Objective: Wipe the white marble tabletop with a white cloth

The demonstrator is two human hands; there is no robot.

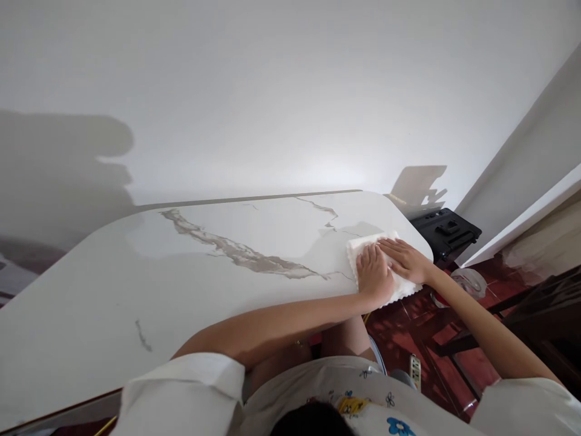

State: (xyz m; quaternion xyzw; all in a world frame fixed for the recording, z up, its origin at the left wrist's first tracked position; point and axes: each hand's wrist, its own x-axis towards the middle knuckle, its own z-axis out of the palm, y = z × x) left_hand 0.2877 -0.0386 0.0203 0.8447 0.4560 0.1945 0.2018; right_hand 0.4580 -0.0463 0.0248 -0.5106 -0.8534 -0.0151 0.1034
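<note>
Our left hand (374, 277) and right hand (408, 261): laid flat, ungrasping | white cloth (402, 287) spread beneath both | done/left: we can't tell

White cloth (403, 287), white tabletop (181, 284) with grey-brown veins (263, 263), red tiles (438, 390)

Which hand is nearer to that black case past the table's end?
Right. The right hand rests on the white cloth, on the side towards the black case; the left hand is on the same cloth, farther from the case.

two hands (374, 275) (408, 261), one cloth (402, 288), one tabletop (272, 230), one black case (449, 233), one power strip (414, 370)
</note>
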